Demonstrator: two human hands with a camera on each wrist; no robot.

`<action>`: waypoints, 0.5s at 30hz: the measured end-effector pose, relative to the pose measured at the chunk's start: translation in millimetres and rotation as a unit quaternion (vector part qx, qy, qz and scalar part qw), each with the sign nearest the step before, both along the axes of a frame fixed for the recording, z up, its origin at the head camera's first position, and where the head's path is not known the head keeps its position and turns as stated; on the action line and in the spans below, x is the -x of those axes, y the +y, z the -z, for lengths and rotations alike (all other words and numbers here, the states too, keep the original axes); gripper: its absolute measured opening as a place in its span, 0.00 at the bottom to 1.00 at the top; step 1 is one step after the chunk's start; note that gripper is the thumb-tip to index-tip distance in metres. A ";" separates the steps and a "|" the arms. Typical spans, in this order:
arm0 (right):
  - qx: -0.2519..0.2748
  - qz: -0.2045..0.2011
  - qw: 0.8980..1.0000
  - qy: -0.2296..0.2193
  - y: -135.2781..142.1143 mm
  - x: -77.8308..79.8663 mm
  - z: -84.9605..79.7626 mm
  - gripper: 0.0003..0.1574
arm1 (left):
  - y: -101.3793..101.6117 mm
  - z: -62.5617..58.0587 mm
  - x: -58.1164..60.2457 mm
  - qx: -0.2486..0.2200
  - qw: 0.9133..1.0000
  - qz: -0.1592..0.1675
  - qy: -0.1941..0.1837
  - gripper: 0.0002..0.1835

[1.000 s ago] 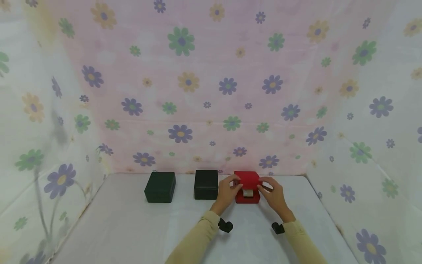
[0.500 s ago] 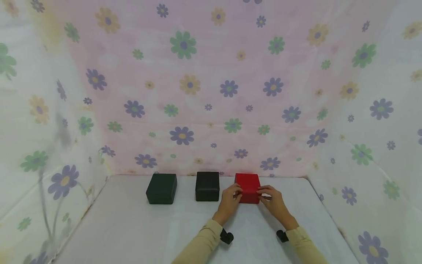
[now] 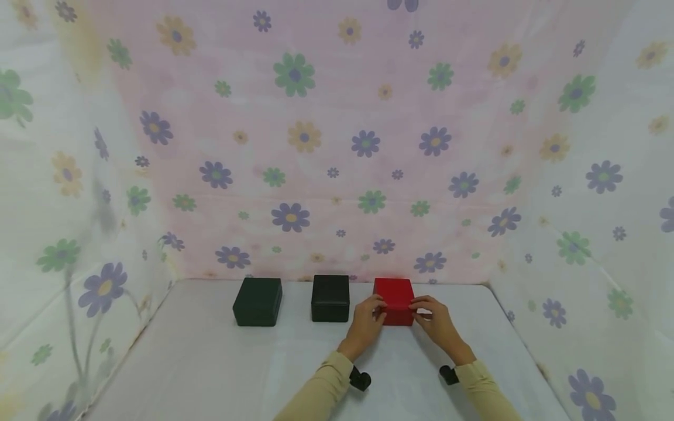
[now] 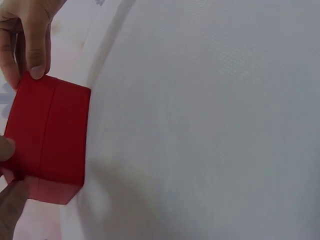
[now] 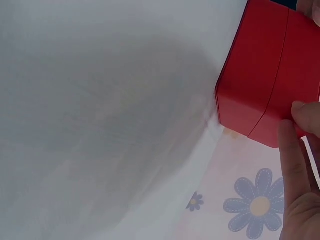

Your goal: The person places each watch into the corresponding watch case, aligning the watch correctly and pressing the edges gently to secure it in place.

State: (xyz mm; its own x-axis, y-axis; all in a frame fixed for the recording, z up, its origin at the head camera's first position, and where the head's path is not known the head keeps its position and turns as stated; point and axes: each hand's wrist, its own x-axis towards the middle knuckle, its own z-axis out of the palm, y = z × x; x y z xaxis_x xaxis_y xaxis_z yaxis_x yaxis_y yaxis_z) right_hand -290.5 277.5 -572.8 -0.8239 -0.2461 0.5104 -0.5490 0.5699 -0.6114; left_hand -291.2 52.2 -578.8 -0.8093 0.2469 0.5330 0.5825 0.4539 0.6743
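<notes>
A red box (image 3: 395, 290) stands with its lid down at the right of the row in the head view. My left hand (image 3: 365, 323) pinches its front left corner between thumb and fingers, around the lid. At the opposite front corner, my right hand (image 3: 440, 327) pinches the lid the same way. The left wrist view shows the seam between lid and base running along the red box (image 4: 62, 132). In the right wrist view, thumb and fingers of the right hand (image 5: 302, 170) touch the lid's side. The inside of the box is hidden.
To the left of the red box stands a very dark box (image 3: 330, 298), lid down. Farther left is a dark green box (image 3: 257, 302), also lid down. All sit on a white-covered table (image 3: 210, 368) before a flower-patterned cloth wall (image 3: 326, 193).
One second ago the red box's lid was raised, showing a pale metallic item inside. Both hands have brought the lid down. Over the last half second the hands have barely moved.
</notes>
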 end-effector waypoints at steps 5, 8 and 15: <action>-0.062 0.033 0.997 -0.030 -7.1 -10.2 -6.7 0.20 | -20.3 -11.2 -14.6 0.076 0.996 0.013 -0.051 0.20; -0.108 0.060 0.991 -0.053 -12.1 -26.6 -13.3 0.25 | -41.5 -15.8 -28.6 0.122 0.991 0.011 -0.063 0.23; -0.143 0.113 0.977 -0.110 -26.1 -65.6 -19.3 0.37 | -111.9 -16.1 -67.4 0.182 0.980 -0.048 -0.060 0.26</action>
